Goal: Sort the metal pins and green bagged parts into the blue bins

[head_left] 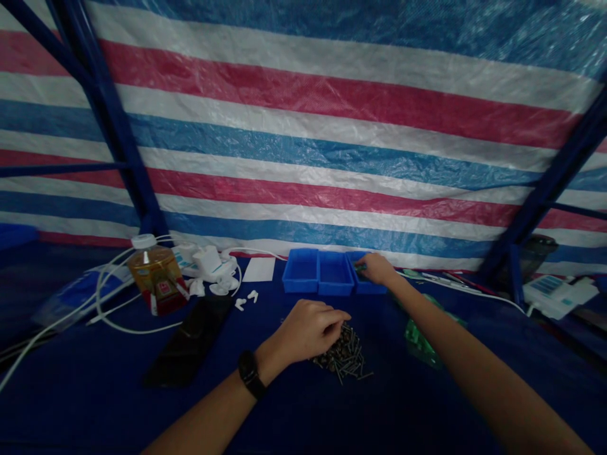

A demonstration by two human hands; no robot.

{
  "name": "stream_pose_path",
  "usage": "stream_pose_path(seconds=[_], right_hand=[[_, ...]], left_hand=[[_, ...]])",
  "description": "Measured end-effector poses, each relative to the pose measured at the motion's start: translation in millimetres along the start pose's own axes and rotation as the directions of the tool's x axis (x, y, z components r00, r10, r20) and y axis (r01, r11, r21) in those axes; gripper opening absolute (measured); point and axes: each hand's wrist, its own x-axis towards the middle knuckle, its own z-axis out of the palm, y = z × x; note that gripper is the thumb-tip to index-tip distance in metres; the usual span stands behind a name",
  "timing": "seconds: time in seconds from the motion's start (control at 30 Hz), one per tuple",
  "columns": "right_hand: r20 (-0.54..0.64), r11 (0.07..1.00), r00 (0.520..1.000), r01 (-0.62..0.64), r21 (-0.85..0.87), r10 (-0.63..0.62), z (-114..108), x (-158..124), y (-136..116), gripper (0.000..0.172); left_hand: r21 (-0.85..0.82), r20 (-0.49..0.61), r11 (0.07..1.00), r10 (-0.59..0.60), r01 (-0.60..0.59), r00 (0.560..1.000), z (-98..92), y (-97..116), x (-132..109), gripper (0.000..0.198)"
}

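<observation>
My left hand (310, 330), with a black band on its wrist, is over the left side of a pile of metal screws (348, 355). Its fingers are curled and thumb and forefinger are close together; whatever they may hold is hidden. At the rightmost of three blue bins (370, 288), my right hand (378, 269) dips its closed fingers over the rim. Something small and dark green shows at those fingertips, too small to name. The left bin (300, 287) and middle bin (336, 288) adjoin it in a row.
Green plastic packaging (420, 338) lies beneath my right forearm. Leftward are white earbuds (246, 299), a white card (259, 269), a black phone-like slab (190, 341), a bottle of amber drink (159, 278) and cabled power strips (211, 265). Another power strip (552, 296) sits far right.
</observation>
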Motion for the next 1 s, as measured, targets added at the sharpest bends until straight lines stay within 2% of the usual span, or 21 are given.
stream_pose_path(seconds=[0.1, 0.17, 0.23, 0.33, 0.4, 0.5, 0.6, 0.7, 0.87, 0.93, 1.0], right_hand=[[0.02, 0.996, 0.999, 0.049, -0.07, -0.048, -2.7, 1.3, -8.5, 0.032], [0.047, 0.993, 0.995, 0.089, -0.081, -0.086, -15.0, -1.0, -8.2, 0.034], [0.023, 0.988, 0.993, 0.12, -0.092, -0.118, -34.5, -9.8, 0.4, 0.038], [-0.079, 0.98, 0.987, 0.127, -0.153, -0.14, -61.9, -37.2, 28.6, 0.039], [-0.037, 0.98, 0.999, 0.026, -0.196, -0.034, -66.9, -60.1, 51.6, 0.039], [0.048, 0.963, 0.989, -0.126, -0.237, 0.141, -49.1, -86.9, 79.8, 0.047], [0.072, 0.984, 0.989, -0.123, -0.126, 0.132, -22.5, -96.0, 92.5, 0.041], [-0.015, 0.997, 0.997, -0.082, -0.015, 0.081, -12.7, -95.8, 94.2, 0.031], [-0.174, 0.986, 0.971, -0.159, 0.054, 0.166, -24.7, -104.2, 96.1, 0.038], [-0.223, 0.96, 0.941, -0.217, 0.177, 0.254, -30.4, -108.5, 96.9, 0.038], [-0.294, 0.895, 0.89, -0.222, 0.388, 0.348, -36.5, -108.1, 94.6, 0.039]], left_hand=[[0.013, 0.01, 1.0, -0.007, 0.007, 1.0, 1.5, -1.5, -0.6, 0.025], [0.019, 0.011, 1.0, -0.009, 0.009, 1.0, 1.8, -2.5, -1.4, 0.025], [0.023, 0.01, 1.0, -0.003, 0.003, 1.0, 1.1, -2.8, -1.9, 0.025], [0.033, -0.005, 0.999, 0.013, -0.013, 1.0, -1.1, -1.9, -1.4, 0.025], [0.034, -0.012, 0.999, 0.021, -0.02, 1.0, -2.1, -0.6, -0.3, 0.025], [0.023, -0.008, 0.999, 0.024, -0.024, 1.0, -1.3, 1.6, 1.7, 0.026], [0.012, 0.009, 1.0, 0.016, -0.016, 1.0, 0.7, 2.9, 3.0, 0.025], [0.012, 0.014, 1.0, 0.005, -0.005, 1.0, 1.8, 2.9, 3.4, 0.026], [-0.009, -0.017, 1.0, 0.004, -0.004, 1.0, 2.8, 2.6, 3.8, 0.027], [-0.006, -0.015, 1.0, 0.015, -0.015, 1.0, 3.0, 2.7, 3.5, 0.027], [0.007, -0.003, 1.0, 0.022, -0.022, 1.0, 3.2, 2.9, 2.7, 0.026]])
